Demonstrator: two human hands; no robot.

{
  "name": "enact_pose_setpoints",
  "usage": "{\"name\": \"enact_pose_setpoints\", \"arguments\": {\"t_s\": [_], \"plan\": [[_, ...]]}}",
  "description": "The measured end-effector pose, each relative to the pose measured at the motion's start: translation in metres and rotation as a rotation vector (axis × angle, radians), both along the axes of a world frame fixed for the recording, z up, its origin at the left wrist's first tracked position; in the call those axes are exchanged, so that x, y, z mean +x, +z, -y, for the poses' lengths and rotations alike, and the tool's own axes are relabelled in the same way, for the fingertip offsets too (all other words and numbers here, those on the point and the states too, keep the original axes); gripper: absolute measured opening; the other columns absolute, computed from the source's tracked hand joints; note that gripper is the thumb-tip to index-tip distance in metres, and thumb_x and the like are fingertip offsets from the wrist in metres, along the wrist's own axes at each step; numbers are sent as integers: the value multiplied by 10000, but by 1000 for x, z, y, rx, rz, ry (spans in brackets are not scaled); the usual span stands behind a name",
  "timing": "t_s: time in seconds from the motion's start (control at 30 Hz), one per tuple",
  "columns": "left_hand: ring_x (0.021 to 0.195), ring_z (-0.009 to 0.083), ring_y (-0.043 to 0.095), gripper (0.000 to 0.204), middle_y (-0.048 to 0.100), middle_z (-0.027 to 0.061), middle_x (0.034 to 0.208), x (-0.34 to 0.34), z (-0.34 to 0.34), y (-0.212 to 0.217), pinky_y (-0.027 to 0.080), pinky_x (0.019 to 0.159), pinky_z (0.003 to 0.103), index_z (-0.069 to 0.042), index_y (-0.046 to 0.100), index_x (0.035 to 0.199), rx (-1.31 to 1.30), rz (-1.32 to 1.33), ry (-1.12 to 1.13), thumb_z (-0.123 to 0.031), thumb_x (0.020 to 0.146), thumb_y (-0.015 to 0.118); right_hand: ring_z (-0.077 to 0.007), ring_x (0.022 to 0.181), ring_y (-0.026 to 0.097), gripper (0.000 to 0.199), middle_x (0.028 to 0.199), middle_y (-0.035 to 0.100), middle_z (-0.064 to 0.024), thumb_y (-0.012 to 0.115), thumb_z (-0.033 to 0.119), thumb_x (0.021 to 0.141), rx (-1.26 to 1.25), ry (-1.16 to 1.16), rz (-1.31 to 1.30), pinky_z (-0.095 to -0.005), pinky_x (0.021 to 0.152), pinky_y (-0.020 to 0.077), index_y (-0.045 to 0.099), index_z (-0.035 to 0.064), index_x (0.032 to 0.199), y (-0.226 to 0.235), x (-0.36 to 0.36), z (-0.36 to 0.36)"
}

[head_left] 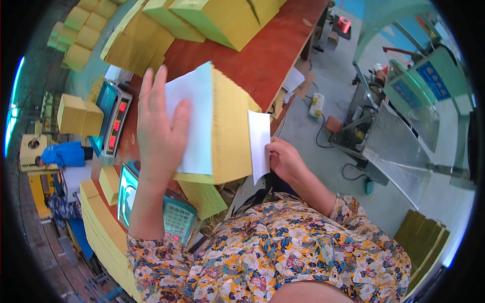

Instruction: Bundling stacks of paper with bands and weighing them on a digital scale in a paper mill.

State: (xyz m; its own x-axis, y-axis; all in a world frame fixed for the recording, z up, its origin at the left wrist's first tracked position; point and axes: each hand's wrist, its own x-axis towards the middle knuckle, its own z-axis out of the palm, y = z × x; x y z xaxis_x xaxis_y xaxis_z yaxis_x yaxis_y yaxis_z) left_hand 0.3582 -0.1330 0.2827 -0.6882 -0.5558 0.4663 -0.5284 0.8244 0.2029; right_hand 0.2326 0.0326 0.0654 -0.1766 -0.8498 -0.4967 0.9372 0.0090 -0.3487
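Observation:
A thick block of yellow paper [230,131] stands in front of me, its layered edges showing. White paper [199,126] covers its left face. My left hand [160,126] lies against that paper with its fingers stretched out and the thumb apart. On the block's right side, my right hand [285,160] pinches the edge of a white paper flap [259,144] between thumb and fingers. The flap stands out beside the block. Whether both white parts belong to one sheet is hidden behind the block.
More yellow paper stacks [217,20] stand at the back of the red-brown table [252,68]. A digital scale [113,121] carries a yellow block [78,115]; a second scale [179,217] is near my left forearm. Machinery [384,116] stands at right. A person in blue [63,154] is far left.

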Motion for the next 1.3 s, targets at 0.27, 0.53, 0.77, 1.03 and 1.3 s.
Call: {"name": "enact_pose_setpoints", "arguments": {"t_s": [0.27,0.53,0.77,1.03,1.3], "plan": [[1236,281,517,544,489,129,1405,47,80,-85,418,1044,397,-60,413,1431,1312,-490,-181,-400,1009,452,-161,816,612,129,896,621,-54,515,55,867,92,-124,-195,-286,744,497,589,36,970,62,-15,-20],[1223,262,524,529,504,115,1379,52,88,-249,434,1029,388,-61,419,1422,1948,-444,-652,-396,1014,442,-154,821,607,209,905,612,-56,542,50,835,177,-370,-204,-298,751,506,603,8,1030,43,-48,-60],[1211,245,529,516,516,102,1357,-88,-8,-312,449,1015,380,-61,426,1414,2282,-432,-721,-392,1018,432,-134,818,638,323,939,663,-49,526,101,813,282,-554,-278,-282,774,524,608,12,1113,-24,-100,-181],[1198,227,535,502,531,88,1332,-144,-82,-369,465,999,371,-62,432,1406,2552,-486,-485,-387,1023,422,-154,914,647,209,1012,667,-60,527,84,831,167,-569,-54,-298,866,513,589,36,1024,-71,-182,-264],[1180,209,540,512,553,88,1279,-159,-75,-372,495,955,370,-55,448,1384,2463,-460,-240,-420,1028,397,-187,884,645,222,915,641,-70,529,48,823,156,-386,-79,-342,835,517,573,-15,1031,-98,-206,-278]]}}
